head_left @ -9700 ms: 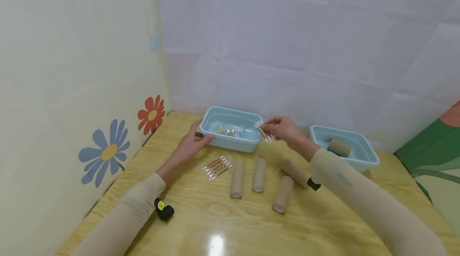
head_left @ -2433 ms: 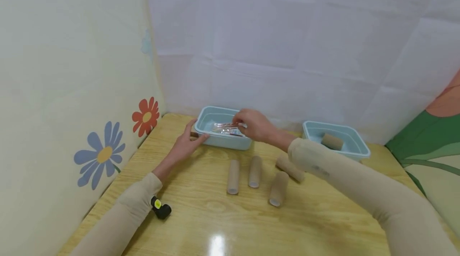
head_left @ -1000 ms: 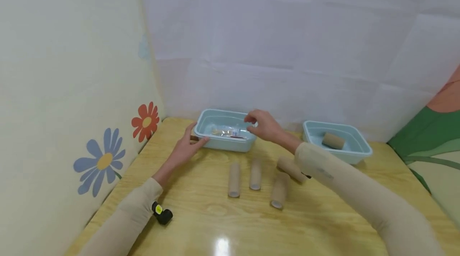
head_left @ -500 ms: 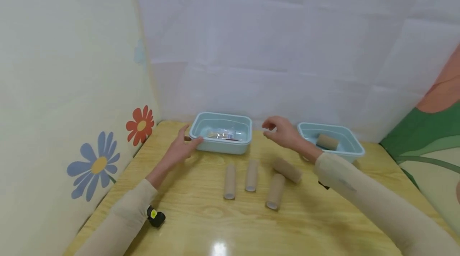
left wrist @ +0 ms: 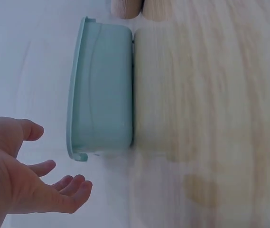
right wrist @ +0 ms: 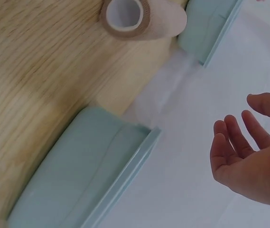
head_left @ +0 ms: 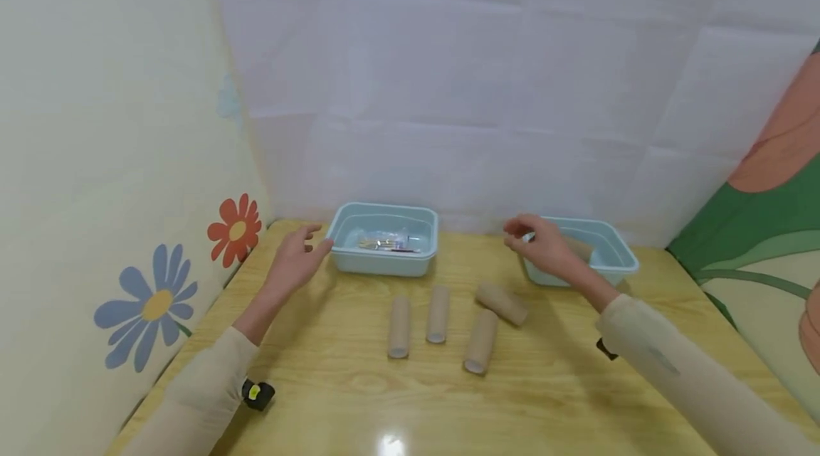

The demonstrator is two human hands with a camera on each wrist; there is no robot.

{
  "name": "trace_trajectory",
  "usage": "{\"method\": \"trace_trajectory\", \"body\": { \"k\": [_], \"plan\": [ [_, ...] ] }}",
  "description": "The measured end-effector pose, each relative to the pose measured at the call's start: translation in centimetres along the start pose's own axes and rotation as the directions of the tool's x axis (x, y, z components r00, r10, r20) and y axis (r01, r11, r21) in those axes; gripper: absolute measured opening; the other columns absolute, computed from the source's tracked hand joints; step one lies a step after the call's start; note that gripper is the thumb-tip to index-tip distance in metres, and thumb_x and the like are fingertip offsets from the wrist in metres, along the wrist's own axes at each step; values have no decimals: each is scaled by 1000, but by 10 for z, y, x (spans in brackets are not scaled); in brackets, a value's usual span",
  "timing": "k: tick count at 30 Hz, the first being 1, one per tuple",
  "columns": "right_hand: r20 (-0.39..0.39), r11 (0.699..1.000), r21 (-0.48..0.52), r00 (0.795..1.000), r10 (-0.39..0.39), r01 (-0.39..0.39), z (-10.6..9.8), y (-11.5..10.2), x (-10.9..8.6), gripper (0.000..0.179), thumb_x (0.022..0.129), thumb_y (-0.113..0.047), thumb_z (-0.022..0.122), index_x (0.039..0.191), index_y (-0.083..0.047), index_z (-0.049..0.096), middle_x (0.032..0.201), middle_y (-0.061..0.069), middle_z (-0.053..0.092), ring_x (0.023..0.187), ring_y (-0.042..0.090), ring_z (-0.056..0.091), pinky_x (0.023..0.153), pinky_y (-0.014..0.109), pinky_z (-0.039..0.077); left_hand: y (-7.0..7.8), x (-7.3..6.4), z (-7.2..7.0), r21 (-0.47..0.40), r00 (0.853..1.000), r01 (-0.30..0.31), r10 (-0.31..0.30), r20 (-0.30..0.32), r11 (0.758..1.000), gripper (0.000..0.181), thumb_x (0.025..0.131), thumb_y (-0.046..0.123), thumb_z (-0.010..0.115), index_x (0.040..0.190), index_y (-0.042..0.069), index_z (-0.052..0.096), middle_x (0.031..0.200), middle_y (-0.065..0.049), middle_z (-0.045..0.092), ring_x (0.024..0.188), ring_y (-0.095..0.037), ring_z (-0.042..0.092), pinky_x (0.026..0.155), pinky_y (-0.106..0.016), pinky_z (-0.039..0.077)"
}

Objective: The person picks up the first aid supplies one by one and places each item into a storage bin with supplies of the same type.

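Note:
My left hand (head_left: 296, 262) is just off the left end of the left light-blue plastic basin (head_left: 384, 264). In the left wrist view its fingers (left wrist: 73, 197) are loosely bent, with a gap between them and the basin. Clear packets of thin sticks (head_left: 387, 241) lie inside that basin. My right hand (head_left: 543, 245) hovers above the near left corner of the right light-blue basin (head_left: 615, 272), partly hiding it. Nothing is between its relaxed fingers (right wrist: 239, 137) in the right wrist view. A tan roll (head_left: 578, 248) lies in the right basin, partly behind the hand.
Several tan hollow rolls lie on the wooden table in front of the basins, among them a left one (head_left: 399, 328), an upright-lying one (head_left: 438, 315), a front one (head_left: 481, 342) and a slanted one (head_left: 502, 304). A white sheet (head_left: 448, 86) hangs behind.
The packet on the table and the one my right hand held are now out of both places; packets lie in the left basin. My right hand moved right, empty; my left hand released the basin.

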State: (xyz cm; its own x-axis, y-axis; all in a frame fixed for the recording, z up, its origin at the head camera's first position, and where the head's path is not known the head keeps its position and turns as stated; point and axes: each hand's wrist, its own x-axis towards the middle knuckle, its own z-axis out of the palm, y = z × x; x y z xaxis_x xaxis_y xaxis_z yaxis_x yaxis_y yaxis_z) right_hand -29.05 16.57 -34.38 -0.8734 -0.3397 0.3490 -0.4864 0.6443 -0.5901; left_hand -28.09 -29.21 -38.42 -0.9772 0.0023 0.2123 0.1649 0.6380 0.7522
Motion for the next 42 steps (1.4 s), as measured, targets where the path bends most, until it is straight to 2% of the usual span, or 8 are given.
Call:
{"method": "trace_trajectory", "body": {
  "k": [13,17,23,26,30,36,39,42],
  "plan": [
    [-185,990,36,972,144,-139,-40,43,-41,33,102,-18,65,123,6,64,118,23,66,110,35,60,92,49,49,24,-18,10,78,984,-169,173,-51,983,57,102,28,60,149,-2,44,142,-30,43,121,-46,49,95,-61,45],
    [-251,978,51,945,209,-203,-47,50,-56,39,104,-26,63,126,5,63,121,23,64,112,35,57,92,48,48,33,-26,10,78,980,-193,196,-38,978,59,102,26,61,151,0,41,143,-27,44,123,-44,49,97,-61,45],
    [-426,935,109,834,350,-337,-60,62,-73,42,102,-30,61,123,6,65,117,24,65,100,19,56,77,24,44,46,-34,12,88,960,-279,281,-14,956,56,101,21,62,150,1,43,137,-22,51,119,-40,53,95,-56,46],
    [-479,894,146,761,438,-423,-70,70,-77,47,101,-33,59,126,5,65,120,24,64,98,16,55,74,21,42,52,-37,14,112,950,-313,313,21,943,53,102,22,62,149,4,45,137,-20,53,119,-38,54,92,-54,49],
    [-472,828,205,689,550,-521,-81,87,-86,54,101,-37,54,137,3,59,131,25,59,112,28,54,77,26,43,60,-41,21,135,933,-359,349,92,923,51,102,20,62,148,5,48,134,-18,56,118,-36,56,90,-51,52],
    [-342,774,256,695,632,-578,-89,112,-102,66,103,-38,48,150,8,40,148,34,41,132,48,42,99,54,42,70,-46,37,139,870,-481,452,198,866,48,99,18,68,144,5,54,131,-16,58,113,-31,60,90,-48,52],
    [-291,772,280,716,635,-571,-88,118,-105,68,104,-38,47,152,10,36,148,35,41,128,47,45,95,45,47,75,-46,46,120,834,-530,490,253,839,48,99,18,69,143,5,55,136,-14,57,116,-30,60,94,-47,51],
    [-256,786,282,746,614,-550,-87,123,-107,68,104,-37,48,151,11,36,141,33,48,108,31,59,81,28,48,82,-46,53,94,805,-547,492,331,832,49,100,21,68,144,7,53,143,-12,53,122,-30,56,99,-48,48]
  ]
}}
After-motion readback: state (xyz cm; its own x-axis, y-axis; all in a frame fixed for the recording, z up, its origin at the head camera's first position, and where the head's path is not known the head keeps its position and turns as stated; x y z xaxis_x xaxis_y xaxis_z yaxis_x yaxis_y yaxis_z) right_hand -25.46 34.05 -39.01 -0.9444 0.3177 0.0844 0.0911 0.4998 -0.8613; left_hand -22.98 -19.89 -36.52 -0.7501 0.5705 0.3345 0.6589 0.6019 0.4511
